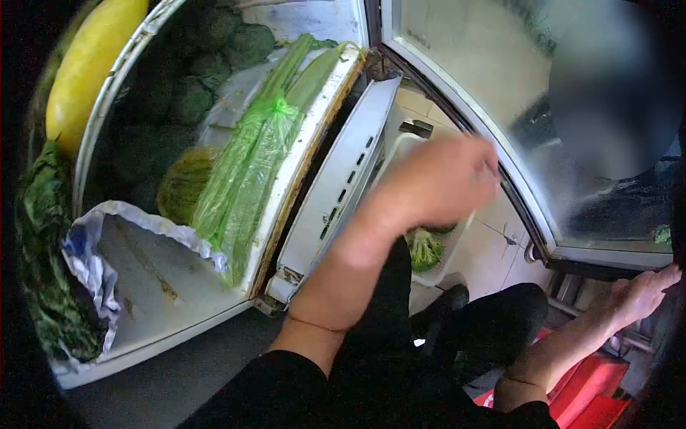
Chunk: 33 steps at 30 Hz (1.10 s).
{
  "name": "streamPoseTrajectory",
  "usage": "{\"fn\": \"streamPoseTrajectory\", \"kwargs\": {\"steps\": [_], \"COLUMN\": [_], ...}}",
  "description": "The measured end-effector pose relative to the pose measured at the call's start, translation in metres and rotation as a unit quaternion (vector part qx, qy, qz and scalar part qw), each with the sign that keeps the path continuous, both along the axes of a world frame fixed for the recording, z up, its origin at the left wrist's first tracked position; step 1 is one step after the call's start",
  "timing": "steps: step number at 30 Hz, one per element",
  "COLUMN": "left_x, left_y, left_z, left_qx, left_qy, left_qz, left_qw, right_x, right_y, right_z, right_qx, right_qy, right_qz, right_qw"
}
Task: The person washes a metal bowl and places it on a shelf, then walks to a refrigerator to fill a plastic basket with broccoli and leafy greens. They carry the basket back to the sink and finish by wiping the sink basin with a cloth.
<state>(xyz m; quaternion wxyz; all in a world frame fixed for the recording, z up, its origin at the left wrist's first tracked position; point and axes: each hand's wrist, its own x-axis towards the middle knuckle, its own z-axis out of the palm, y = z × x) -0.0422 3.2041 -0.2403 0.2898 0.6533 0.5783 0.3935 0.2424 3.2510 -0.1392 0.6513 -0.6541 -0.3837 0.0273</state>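
My left hand [449, 175] is raised over a white basket [430, 279] on the floor. Motion blurs its curled fingers, so I cannot make out whether anything is in them. Below that hand, a green leafy vegetable [426, 250] lies in the basket. Far to the right, my right hand [643, 292] reaches out with stretched fingers near the lower edge of the glass door [464, 64]. Its fingertips fade into the dark frame edge, and contact with the door cannot be told.
Long green vegetables in a plastic bag [250, 179] lie on a white shelf [179, 282] at left, beside crumpled wrapping [146, 218]. A yellow gourd-like vegetable [93, 68] and dark leafy greens [53, 250] sit at far left. Something red [589, 382] stands lower right.
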Motion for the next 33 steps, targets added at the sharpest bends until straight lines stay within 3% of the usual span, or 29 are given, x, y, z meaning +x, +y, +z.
{"fn": "streamPoseTrajectory", "kwargs": {"steps": [1, 2, 4, 6, 7, 8, 9, 11, 12, 14, 15, 16, 18, 20, 23, 27, 30, 33], "left_x": [-0.018, -0.041, -0.089, -0.141, -0.186, -0.229, -0.253, -0.308, -0.347, -0.439, -0.495, -0.501, -0.48, -0.4, -0.359, -0.34, -0.318, -0.305], "left_y": [0.009, 0.022, 0.039, 0.059, 0.07, 0.072, 0.071, 0.067, 0.062, 0.065, 0.069, 0.068, 0.072, 0.061, 0.055, 0.051, 0.059, 0.064], "left_z": [0.023, 0.034, 0.068, 0.089, 0.083, 0.068, 0.052, 0.026, 0.016, -0.008, -0.025, -0.021, -0.027, -0.025, -0.018, -0.021, -0.016, -0.003], "left_qx": [-0.027, 0.035, 0.043, 0.065, 0.063, 0.071, 0.141, 0.24, 0.236, 0.187, 0.155, 0.099, 0.04, 0.067, 0.071, 0.064, 0.132, 0.069], "left_qy": [-0.056, -0.004, 0.222, 0.19, 0.236, 0.279, 0.279, 0.26, 0.242, 0.228, 0.245, 0.294, 0.338, 0.295, 0.327, 0.311, 0.228, 0.155], "left_qz": [0.054, 0.142, 0.339, 0.435, 0.476, 0.513, 0.571, 0.658, 0.678, 0.692, 0.662, 0.579, 0.485, 0.651, 0.661, 0.669, 0.709, 0.713], "left_qw": [0.997, 0.989, 0.913, 0.878, 0.845, 0.809, 0.759, 0.665, 0.653, 0.659, 0.691, 0.754, 0.805, 0.696, 0.672, 0.672, 0.654, 0.68], "right_x": [0.007, 0.014, 0.037, 0.097, 0.101, 0.06, 0.021, 0.041, 0.039, 0.036, 0.037, 0.038, 0.041, 0.039, 0.026, 0.026, 0.031, 0.037], "right_y": [0.008, 0.016, 0.036, 0.063, 0.069, 0.051, 0.043, 0.057, 0.062, 0.068, 0.058, 0.059, 0.063, 0.062, 0.066, 0.067, 0.067, 0.071], "right_z": [-0.004, -0.008, -0.016, -0.032, -0.033, -0.022, -0.01, -0.022, -0.02, -0.014, -0.017, -0.019, -0.023, -0.023, -0.014, -0.018, -0.02, -0.025], "right_qx": [0.0, 0.002, -0.004, -0.066, -0.077, -0.045, 0.016, 0.066, 0.063, 0.032, 0.058, 0.068, 0.087, 0.089, 0.038, 0.075, 0.067, 0.091], "right_qy": [-0.009, -0.015, -0.057, -0.296, -0.317, -0.053, 0.059, -0.04, 0.005, 0.033, 0.044, 0.048, 0.05, 0.048, 0.082, 0.057, 0.052, 0.03], "right_qz": [-0.002, -0.006, -0.014, -0.065, -0.065, -0.027, -0.015, 0.039, 0.052, 0.052, 0.059, 0.061, 0.058, 0.059, 0.04, 0.052, 0.046, 0.065], "right_qw": [1.0, 1.0, 0.998, 0.951, 0.943, 0.997, 0.998, 0.996, 0.997, 0.998, 0.996, 0.995, 0.993, 0.993, 0.995, 0.994, 0.995, 0.993]}}
